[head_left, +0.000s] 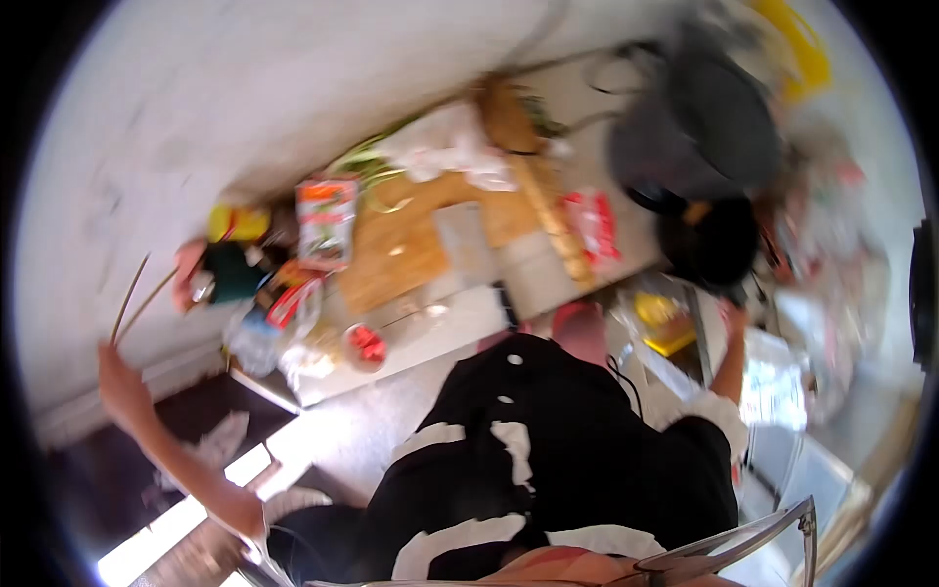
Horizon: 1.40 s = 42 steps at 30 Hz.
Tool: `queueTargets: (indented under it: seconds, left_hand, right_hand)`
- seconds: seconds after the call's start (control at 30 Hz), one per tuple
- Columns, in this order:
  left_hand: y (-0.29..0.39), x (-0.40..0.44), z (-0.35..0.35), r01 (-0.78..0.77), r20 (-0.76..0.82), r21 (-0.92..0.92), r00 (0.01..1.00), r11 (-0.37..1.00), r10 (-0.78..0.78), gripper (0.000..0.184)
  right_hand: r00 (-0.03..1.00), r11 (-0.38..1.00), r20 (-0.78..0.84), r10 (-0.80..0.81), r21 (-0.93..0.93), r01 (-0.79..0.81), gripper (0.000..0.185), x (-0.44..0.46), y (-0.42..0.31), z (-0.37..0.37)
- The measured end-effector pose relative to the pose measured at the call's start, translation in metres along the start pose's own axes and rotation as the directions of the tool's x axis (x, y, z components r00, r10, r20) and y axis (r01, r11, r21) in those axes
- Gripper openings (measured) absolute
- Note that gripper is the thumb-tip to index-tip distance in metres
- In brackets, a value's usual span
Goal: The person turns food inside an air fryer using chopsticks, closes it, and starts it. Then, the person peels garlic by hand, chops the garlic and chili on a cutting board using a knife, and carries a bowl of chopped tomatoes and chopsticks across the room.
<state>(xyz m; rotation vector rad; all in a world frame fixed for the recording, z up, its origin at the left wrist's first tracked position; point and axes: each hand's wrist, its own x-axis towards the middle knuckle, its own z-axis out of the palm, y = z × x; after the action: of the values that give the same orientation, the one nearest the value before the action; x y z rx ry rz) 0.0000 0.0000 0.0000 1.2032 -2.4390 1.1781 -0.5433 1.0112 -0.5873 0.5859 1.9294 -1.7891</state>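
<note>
The left hand [125, 386] is pinching chopsticks [130, 299] beyond the bench's [533, 264] left end while the right hand [732, 317] is sitting by the black pan's [704, 240] near edge — fingers too blurred to tell — seemingly steadying it, calling for a firm hold.

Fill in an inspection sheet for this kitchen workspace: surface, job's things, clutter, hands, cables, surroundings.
Surface: light counter with a wooden board on it.
Job's things: chopsticks; black pan beside a larger grey vessel.
Clutter: cleaver partly on the board, handle towards the counter's front edge; orange-and-white packet; red packet; small bowl of red pieces.
Hands: left hand grips the chopsticks; right hand is at the pan's handle, grip too blurred to tell.
Cables: thin dark loop near the grey vessel, perhaps a cord; blurred.
Surroundings: pale wall behind the counter.
</note>
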Motion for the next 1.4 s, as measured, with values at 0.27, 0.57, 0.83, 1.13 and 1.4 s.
queueTargets:
  seconds: [0.27,0.57,0.83,1.13,1.4]
  left_hand:
    - [0.302,-0.058,-0.179,-0.027,-0.100,-0.823,0.990,0.568,-0.099,0.019]
    - [0.571,-0.151,-0.287,0.199,0.077,-0.970,0.798,-0.140,0.597,0.018]
    - [0.677,-0.214,-0.320,0.910,0.214,-0.239,0.391,-0.340,0.895,0.027]
    - [0.741,-0.259,-0.348,0.984,-0.013,-0.045,0.173,-0.173,0.985,0.029]
    - [0.757,-0.275,-0.369,0.992,0.013,0.089,0.092,-0.093,0.996,0.028]
  right_hand:
    - [0.963,0.912,-0.132,-0.234,-0.374,0.170,0.052,-0.101,-0.091,0.109]
    - [0.958,0.853,-0.007,-0.287,-0.457,0.252,0.070,-0.118,-0.117,0.099]
    - [0.957,0.814,0.115,-0.266,-0.505,0.287,0.064,-0.117,-0.127,0.085]
    - [0.936,0.779,0.268,-0.229,-0.526,0.341,0.061,-0.116,-0.150,0.079]
    - [0.948,0.866,0.188,-0.257,-0.391,0.313,0.053,-0.133,-0.170,0.062]
